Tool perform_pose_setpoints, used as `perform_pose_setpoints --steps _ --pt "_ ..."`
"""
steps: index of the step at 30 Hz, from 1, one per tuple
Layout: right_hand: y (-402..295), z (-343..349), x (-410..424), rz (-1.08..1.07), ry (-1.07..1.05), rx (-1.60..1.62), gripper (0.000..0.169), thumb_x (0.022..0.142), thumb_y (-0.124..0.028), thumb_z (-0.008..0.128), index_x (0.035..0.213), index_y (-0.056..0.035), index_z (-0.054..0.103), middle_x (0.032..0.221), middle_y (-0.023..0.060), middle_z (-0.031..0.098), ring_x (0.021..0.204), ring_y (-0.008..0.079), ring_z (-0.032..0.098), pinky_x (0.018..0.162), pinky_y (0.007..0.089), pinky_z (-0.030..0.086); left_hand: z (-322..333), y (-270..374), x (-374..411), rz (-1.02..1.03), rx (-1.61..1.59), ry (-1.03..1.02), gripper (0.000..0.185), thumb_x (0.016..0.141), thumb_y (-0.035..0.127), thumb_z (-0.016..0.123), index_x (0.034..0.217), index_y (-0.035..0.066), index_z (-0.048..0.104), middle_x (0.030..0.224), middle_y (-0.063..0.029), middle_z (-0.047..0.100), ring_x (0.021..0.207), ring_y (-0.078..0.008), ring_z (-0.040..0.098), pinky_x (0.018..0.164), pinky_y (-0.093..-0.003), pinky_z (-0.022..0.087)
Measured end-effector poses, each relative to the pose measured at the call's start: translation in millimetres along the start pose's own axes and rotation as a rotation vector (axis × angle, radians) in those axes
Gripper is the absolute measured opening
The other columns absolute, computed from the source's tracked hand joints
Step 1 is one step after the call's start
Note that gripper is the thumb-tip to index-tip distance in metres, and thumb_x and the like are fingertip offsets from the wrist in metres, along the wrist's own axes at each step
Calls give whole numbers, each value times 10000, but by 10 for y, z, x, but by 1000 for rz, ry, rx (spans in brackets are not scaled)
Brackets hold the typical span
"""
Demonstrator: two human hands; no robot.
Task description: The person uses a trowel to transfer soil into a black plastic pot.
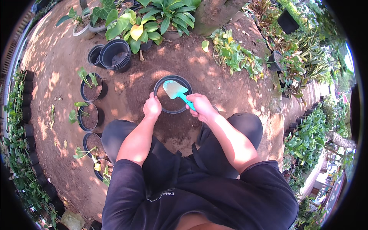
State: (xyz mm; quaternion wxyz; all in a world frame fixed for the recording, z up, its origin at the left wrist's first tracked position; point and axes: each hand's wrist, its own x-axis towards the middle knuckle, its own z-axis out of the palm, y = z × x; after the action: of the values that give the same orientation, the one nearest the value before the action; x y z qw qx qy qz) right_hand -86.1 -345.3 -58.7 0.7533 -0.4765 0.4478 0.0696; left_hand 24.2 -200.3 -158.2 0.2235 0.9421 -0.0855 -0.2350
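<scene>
My right hand grips the turquoise handle of a garden hand trowel. The trowel's blade points up and to the left, over a round black plastic plant pot with brown soil in it. At the pot's left side, my left hand is closed on the rim. The blade hides part of the soil, and how deep the soil lies is hard to tell. The pot stands on bare ground between and beyond my bent knees.
Several black pots with soil and small leafy plants line the left. Stacked black pots stand behind them. Leafy potted plants and a tree trunk are at the back; a pile of cut vines lies back right.
</scene>
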Motion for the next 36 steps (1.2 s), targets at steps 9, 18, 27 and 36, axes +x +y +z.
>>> perform_pose_setpoints --steps 9,18,27,36 --pt "51 235 -64 -11 31 -447 163 850 -139 517 945 -9 500 616 63 519 358 94 357 325 246 260 -46 34 78 -53 102 -192 590 845 137 405 1380 114 156 1053 -212 581 988 -348 568 856 -427 439" --pt "54 2 87 11 70 -162 170 836 -104 498 977 -11 504 647 86 524 343 94 336 316 245 228 -25 57 65 -177 -193 -394 601 829 175 437 1338 63 138 1092 -244 549 1020 -353 549 882 -426 417" --pt "-1 -207 95 1 6 17 177 841 -124 474 941 14 521 640 82 510 367 103 344 334 271 240 -24 73 3 -174 -108 -388 622 841 200 419 1358 34 114 1066 -228 571 996 -332 569 870 -422 425" --pt "8 -414 61 82 -45 251 177 878 -152 436 800 2 477 618 75 484 359 99 336 336 255 225 -90 62 -24 -45 118 -129 335 893 295 346 1100 48 435 1002 -204 598 950 -358 577 838 -456 433"
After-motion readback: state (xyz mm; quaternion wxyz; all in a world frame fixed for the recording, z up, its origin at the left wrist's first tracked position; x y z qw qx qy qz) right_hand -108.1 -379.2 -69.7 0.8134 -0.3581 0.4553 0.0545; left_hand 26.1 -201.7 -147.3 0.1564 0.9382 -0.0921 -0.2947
